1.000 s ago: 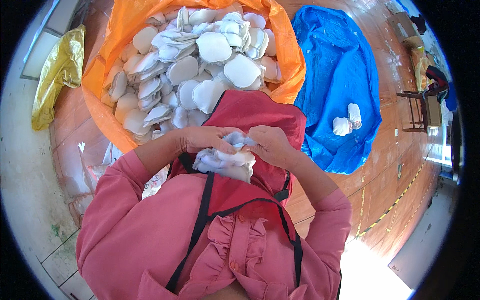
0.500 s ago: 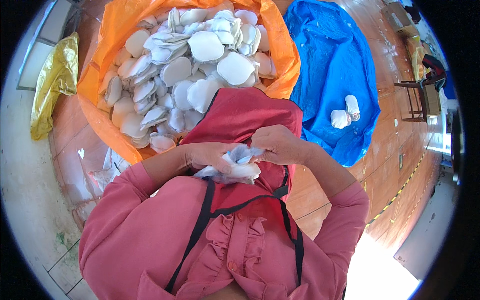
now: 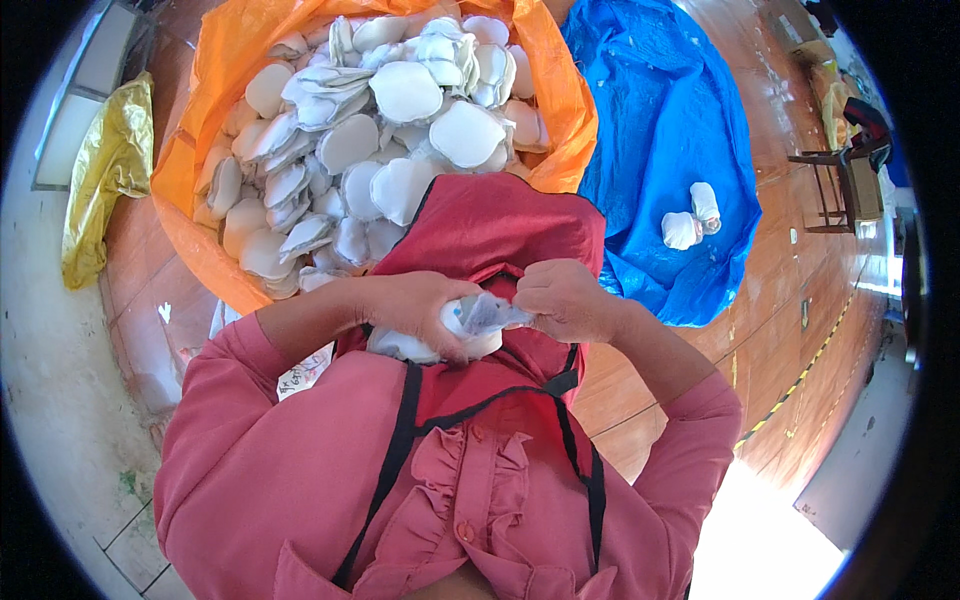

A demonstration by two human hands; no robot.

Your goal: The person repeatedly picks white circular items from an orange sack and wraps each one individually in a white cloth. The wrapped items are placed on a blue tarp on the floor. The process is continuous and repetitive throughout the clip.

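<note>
Both hands (image 3: pixel 428 306) grip a whitish bundle (image 3: pixel 486 318).

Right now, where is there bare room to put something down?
The blue sheet is nearly bare beyond its white bundles. Reddish floor lies bare between sheet and wooden chair. Crowded: the orange sack, full of white pads, and the red apron, under left hand and right hand.

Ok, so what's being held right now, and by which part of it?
A soft white bundle: the left grip around its body, the right grip at its narrow end.
</note>
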